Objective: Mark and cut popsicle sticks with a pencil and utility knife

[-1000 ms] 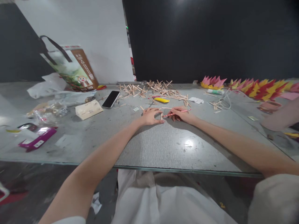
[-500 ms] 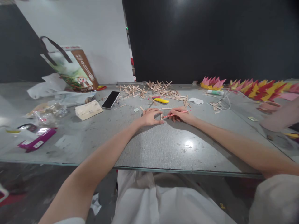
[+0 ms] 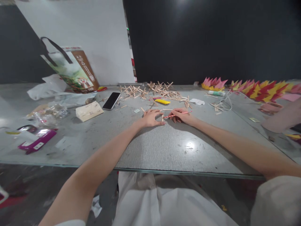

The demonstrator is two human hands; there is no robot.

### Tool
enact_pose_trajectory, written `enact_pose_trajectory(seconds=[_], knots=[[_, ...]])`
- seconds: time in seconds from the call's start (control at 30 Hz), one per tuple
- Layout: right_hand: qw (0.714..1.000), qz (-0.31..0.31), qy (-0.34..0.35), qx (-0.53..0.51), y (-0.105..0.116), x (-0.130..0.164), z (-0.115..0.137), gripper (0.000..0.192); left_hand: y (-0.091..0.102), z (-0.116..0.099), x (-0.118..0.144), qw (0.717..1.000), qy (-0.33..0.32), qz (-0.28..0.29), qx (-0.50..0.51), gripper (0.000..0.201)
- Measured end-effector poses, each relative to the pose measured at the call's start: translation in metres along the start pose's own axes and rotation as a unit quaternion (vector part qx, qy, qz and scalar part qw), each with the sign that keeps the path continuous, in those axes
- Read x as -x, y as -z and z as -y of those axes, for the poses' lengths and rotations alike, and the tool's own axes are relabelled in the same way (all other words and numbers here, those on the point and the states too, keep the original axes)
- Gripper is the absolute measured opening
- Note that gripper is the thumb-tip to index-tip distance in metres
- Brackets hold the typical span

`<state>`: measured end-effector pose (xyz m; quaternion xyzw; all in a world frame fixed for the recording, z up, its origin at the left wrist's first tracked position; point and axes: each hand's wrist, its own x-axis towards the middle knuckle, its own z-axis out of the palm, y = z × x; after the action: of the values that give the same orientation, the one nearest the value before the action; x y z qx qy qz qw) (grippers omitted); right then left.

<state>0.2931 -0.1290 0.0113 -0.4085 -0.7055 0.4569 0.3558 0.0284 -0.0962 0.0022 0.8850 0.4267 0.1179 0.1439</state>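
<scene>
while the left hand (image 3: 152, 118) curves round a short wooden stick (image 3: 162, 118), thumb near one end and fingers near the other, the right hand (image 3: 182, 116) is closed in a writing grip on a striped pencil (image 3: 187, 112). the left fingers and thumb stand apart from each other, with the stick kept between them flat against the table (image 3: 150, 147); how hard they press cannot be told. the stick lies at the middle of the scene, running near to far, and the pencil tip meets it or hovers just beside its right edge. the step in hand looks like marking the stick, and the next move seems to call for a steady left hand and a light, short pencil stroke, since so narrow a piece could easily twist.

the stick is pale, thin and straight-edged, apparently bare wood. the pencil is slim, with red and white bands toward the tip and pink toward the other end. another flat stick (image 3: 167, 109) lies crosswise on the far side, between the hands. beyond it sits a smooth yellow cutter (image 3: 162, 101), and farther still a loose, spiky pile of sticks (image 3: 164, 91), many of them crossed. the grey table top has a fine grain, dark scuffs and a bright glare spot near the right forearm.
</scene>
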Motion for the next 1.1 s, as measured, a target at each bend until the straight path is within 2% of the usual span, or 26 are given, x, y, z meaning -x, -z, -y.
enact_pose_trajectory(seconds=[0.47,1.1], knots=[[1.0,0.007,0.005,0.019,-0.002,0.005,0.011,0.041,0.0,-0.001,0.0,1.0,0.001,-0.005,-0.003,0.093],[1.0,0.002,-0.004,0.025,0.0,0.002,0.003,0.04,0.001,-0.001,0.001,1.0,0.002,-0.001,0.002,0.095]])
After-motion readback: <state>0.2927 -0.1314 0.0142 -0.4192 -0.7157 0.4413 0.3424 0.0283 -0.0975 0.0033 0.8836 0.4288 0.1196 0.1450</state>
